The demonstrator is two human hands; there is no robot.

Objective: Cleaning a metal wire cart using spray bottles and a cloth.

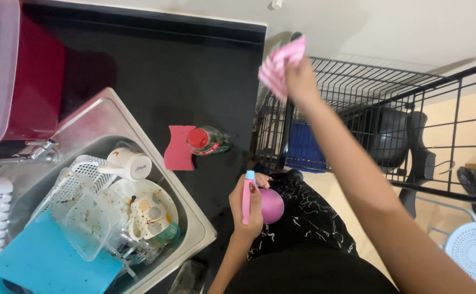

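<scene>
**Two hands holding kitchen items beside a full sink**

Seen from above, a person is standing at a black countertop [167, 71]. The left hand [247, 209] is closing around a pink utensil with a light blue tip [247, 193], and is holding it upright against a round purple bowl-like object [272, 205] near the person's waist; exactly what the purple object is cannot be told. The right hand [299, 79] is reaching forward and up with the arm stretched out, its fingers gripping a bunched pink-and-white striped cloth [280, 66] above a black wire rack [379, 109] that is standing to the right of the counter.

On the counter, just ahead of the left hand, a pink sponge [178, 148] is lying next to a green bottle with a red cap [207, 140], the two touching or nearly so. To the left, a steel sink [194, 218] is holding a white mug [130, 163], a stained white plate [145, 209], a clear plastic container [88, 226], a white plastic basket [77, 174] and a blue cutting board [47, 258]. A dark red box [36, 81] is sitting at the back left.
</scene>
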